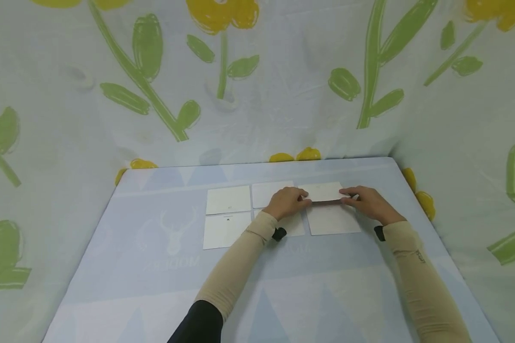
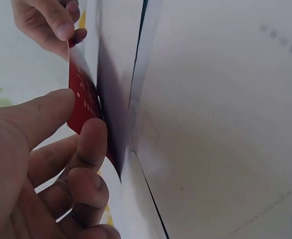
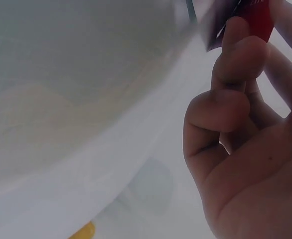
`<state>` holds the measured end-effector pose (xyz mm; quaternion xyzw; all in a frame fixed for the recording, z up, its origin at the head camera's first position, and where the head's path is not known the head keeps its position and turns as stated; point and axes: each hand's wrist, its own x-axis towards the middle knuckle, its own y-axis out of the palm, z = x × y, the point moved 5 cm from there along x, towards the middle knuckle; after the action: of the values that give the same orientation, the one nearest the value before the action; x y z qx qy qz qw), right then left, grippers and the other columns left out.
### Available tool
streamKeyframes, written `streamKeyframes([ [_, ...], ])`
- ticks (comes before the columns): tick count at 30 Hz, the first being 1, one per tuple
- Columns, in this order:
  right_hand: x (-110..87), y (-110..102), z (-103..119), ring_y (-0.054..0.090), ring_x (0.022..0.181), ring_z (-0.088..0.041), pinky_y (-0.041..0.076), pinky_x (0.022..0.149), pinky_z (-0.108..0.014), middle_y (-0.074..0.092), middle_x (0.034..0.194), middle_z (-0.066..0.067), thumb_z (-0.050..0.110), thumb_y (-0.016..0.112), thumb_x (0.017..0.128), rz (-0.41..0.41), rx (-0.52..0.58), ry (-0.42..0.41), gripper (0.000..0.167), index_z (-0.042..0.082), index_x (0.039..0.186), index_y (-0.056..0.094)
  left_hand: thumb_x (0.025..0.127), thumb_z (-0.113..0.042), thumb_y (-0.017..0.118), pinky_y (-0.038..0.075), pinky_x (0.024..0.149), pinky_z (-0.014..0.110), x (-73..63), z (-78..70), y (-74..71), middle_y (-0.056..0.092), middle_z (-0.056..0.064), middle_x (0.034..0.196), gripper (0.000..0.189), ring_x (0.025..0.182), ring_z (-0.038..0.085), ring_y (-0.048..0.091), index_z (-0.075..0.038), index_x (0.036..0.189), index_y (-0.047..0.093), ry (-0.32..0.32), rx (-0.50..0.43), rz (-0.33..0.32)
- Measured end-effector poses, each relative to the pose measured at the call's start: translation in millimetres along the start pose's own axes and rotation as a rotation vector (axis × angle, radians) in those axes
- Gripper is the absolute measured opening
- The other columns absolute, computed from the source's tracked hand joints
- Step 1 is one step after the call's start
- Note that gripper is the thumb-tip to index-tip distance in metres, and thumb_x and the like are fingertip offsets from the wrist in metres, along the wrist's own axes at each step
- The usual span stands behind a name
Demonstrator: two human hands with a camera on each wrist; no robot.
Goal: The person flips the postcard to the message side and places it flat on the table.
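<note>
A thin red card (image 2: 83,104) with pale lettering spans the gap between my two hands, seen almost edge-on as a dark strip (image 1: 326,202) in the head view. My left hand (image 1: 285,202) pinches its left end between thumb and fingers. At the other end, my right hand (image 1: 366,204) pinches it the same way, with a red corner (image 3: 260,22) showing in the right wrist view. Just behind the strip lies a white card (image 1: 322,190); another white card (image 1: 332,221) lies in front. Whether the red card touches the surface, I cannot tell.
Several white cards lie in two rows on the pale blue printed tabletop (image 1: 120,257), among them one at the back left (image 1: 228,200) and one at the front left (image 1: 225,233). Flower-printed white fabric (image 1: 274,109) surrounds the table's back and sides.
</note>
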<state>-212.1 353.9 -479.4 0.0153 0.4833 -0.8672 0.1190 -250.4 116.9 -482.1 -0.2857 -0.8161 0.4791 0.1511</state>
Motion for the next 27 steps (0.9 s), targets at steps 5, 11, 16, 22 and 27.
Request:
streamKeyframes([
  [5, 5.1, 1, 1, 0.059, 0.099, -0.032, 0.049, 0.084, -0.050, 0.064, 0.121, -0.022, 0.028, 0.065, 0.101, 0.006, -0.024, 0.002, 0.047, 0.002, 0.139, 0.060, 0.100, -0.037, 0.065, 0.048, 0.074, 0.023, 3.7, 2.3, 1.8, 0.073, 0.000, 0.110, 0.040, 0.090, 0.009, 0.062, -0.013, 0.132, 0.069, -0.022, -0.008, 0.001],
  [11, 10.1, 2, 4, 0.057, 0.098, -0.033, 0.047, 0.084, -0.049, 0.064, 0.118, -0.022, 0.027, 0.065, 0.101, 0.022, -0.031, 0.018, 0.046, 0.001, 0.139, 0.060, 0.098, -0.037, 0.067, 0.049, 0.075, 0.024, 6.9, 5.8, 4.2, 0.074, 0.000, 0.110, 0.040, 0.092, 0.010, 0.064, -0.014, 0.132, 0.069, -0.064, -0.008, 0.000],
  [16, 12.2, 2, 8, 0.056, 0.101, -0.034, 0.047, 0.087, -0.052, 0.063, 0.118, -0.024, 0.025, 0.065, 0.101, 0.045, -0.043, 0.038, 0.046, -0.001, 0.139, 0.059, 0.099, -0.036, 0.066, 0.051, 0.078, 0.026, 7.3, 4.8, 4.7, 0.074, 0.001, 0.114, 0.040, 0.097, 0.012, 0.066, -0.013, 0.132, 0.068, -0.076, 0.005, 0.008],
  [22, 13.5, 3, 7, 0.057, 0.104, -0.035, 0.048, 0.087, -0.052, 0.063, 0.119, -0.024, 0.025, 0.064, 0.101, 0.066, -0.052, 0.081, 0.045, 0.001, 0.140, 0.058, 0.100, -0.033, 0.065, 0.051, 0.079, 0.026, 9.7, 3.1, 4.7, 0.073, 0.002, 0.116, 0.038, 0.098, 0.012, 0.066, -0.012, 0.131, 0.069, -0.075, 0.045, -0.003],
  [27, 14.8, 4, 2, 0.057, 0.099, -0.033, 0.048, 0.083, -0.049, 0.065, 0.115, -0.021, 0.024, 0.063, 0.101, 0.065, -0.058, 0.090, 0.042, 0.002, 0.137, 0.061, 0.100, -0.032, 0.063, 0.052, 0.086, 0.030, 12.2, 2.0, 6.6, 0.071, 0.002, 0.123, 0.036, 0.104, 0.015, 0.066, -0.013, 0.131, 0.069, -0.086, 0.067, 0.000],
])
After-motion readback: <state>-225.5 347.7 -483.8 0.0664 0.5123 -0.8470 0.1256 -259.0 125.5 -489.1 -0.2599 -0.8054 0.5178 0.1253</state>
